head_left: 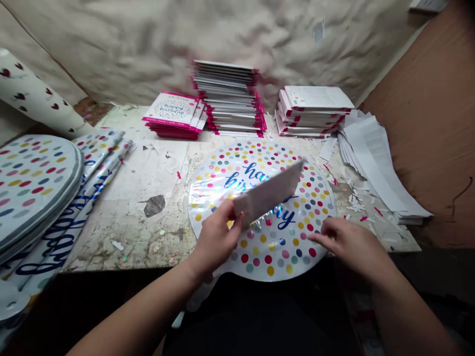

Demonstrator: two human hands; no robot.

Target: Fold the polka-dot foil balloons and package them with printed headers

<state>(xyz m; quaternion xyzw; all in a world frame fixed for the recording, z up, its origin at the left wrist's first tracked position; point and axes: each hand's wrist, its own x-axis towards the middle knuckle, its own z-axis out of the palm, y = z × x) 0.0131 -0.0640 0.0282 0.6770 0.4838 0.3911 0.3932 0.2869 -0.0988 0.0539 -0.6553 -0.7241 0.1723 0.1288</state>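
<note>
A round foil balloon, white with coloured dots and blue "happy birthday" lettering, lies flat in front of me. Its neck hangs over the table's near edge at the lower left. My left hand pinches one end of a plain whitish card, which it holds tilted above the balloon, covering part of the lettering. Over the balloon's right edge is my right hand, its fingers curled and its thumb tip at the dotted surface. What those fingers grip, if anything, is hidden.
Along the back of the worktable stand a low pile of pink printed packets, a tall stack and another stack. White paper sheets lie right, near paper scraps. More dotted balloons are piled left.
</note>
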